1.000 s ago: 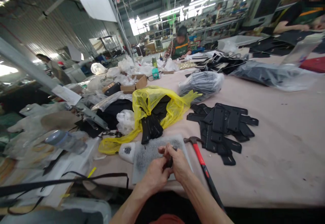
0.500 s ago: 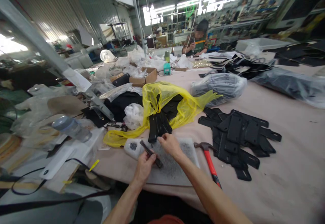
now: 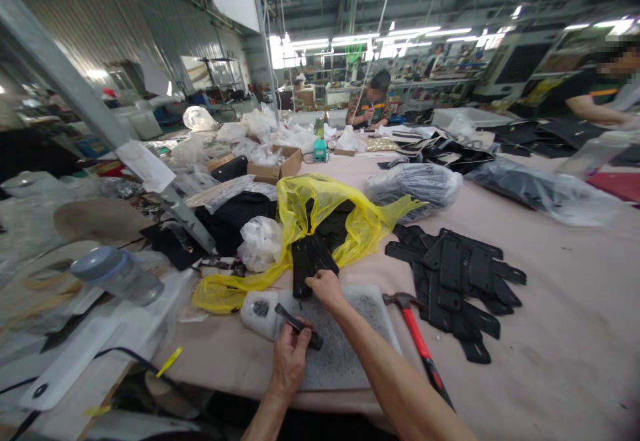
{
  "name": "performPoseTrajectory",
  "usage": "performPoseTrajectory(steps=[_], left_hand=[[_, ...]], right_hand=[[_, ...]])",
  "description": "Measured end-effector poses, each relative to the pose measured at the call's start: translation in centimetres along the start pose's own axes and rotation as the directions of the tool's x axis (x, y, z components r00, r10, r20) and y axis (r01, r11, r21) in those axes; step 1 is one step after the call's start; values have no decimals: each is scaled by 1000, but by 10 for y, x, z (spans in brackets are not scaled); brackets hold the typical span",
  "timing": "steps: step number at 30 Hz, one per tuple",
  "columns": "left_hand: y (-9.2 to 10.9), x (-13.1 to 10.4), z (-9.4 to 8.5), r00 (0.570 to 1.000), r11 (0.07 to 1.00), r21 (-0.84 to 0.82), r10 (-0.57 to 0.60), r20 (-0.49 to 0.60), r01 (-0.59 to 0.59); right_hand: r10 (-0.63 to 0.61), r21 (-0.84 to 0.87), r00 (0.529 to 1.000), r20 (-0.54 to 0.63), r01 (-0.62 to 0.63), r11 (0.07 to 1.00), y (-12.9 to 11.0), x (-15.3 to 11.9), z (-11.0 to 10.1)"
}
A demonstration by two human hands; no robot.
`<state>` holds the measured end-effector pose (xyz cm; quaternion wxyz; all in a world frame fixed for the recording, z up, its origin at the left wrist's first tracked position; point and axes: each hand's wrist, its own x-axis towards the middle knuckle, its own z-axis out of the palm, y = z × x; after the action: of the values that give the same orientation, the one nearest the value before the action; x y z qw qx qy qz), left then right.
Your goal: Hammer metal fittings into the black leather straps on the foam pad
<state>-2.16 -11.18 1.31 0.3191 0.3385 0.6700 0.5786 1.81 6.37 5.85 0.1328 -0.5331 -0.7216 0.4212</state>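
A short dark flat bar (image 3: 291,317) rests in my left hand (image 3: 291,357), which is closed around it with the thumb on its lower part. It is held slanted over a pale cutting board (image 3: 360,341) with a dark-speckled surface. My right hand (image 3: 327,289) has its fingers pinched together at the lower ends of several black straps (image 3: 306,261). Whether the fingertips grip a strap is hidden. These straps stick out of a yellow plastic bag (image 3: 373,234) with more black pieces inside.
Right of the board lies a claw hammer (image 3: 417,331) with a red handle. A pile of black slotted pieces (image 3: 455,274) is beyond it. A white block (image 3: 259,313) sits at left, near a clear bottle (image 3: 120,274). Co-workers (image 3: 371,104) are across the table.
My right hand has moved onto the lower ends of the black straps. My left hand still holds the bar. The view has turned right, bringing another person's arms in at the right.
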Motion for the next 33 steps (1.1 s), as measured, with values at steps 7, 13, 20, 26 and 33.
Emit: performPoseTrajectory(steps=[7, 13, 20, 26, 33], left_hand=[[-2, -1, 3, 1000, 1000, -14, -12, 13, 12], [8, -8, 12, 1000, 998, 70, -1, -16, 2], [7, -7, 11, 998, 995, 80, -55, -41, 58], [11, -1, 10, 997, 996, 53, -76, -28, 77], [14, 11, 16, 992, 971, -205, -121, 21, 122]], right_hand=[[36, 353, 998, -44, -18, 935, 35, -48, -36], [65, 500, 998, 9, -61, 864, 104, -138, -38], [106, 526, 989, 102, -145, 838, 115, -170, -23], [48, 359, 999, 21, -53, 932, 118, -177, -26], [-97, -278, 995, 31, 101, 955, 104, -174, -51]])
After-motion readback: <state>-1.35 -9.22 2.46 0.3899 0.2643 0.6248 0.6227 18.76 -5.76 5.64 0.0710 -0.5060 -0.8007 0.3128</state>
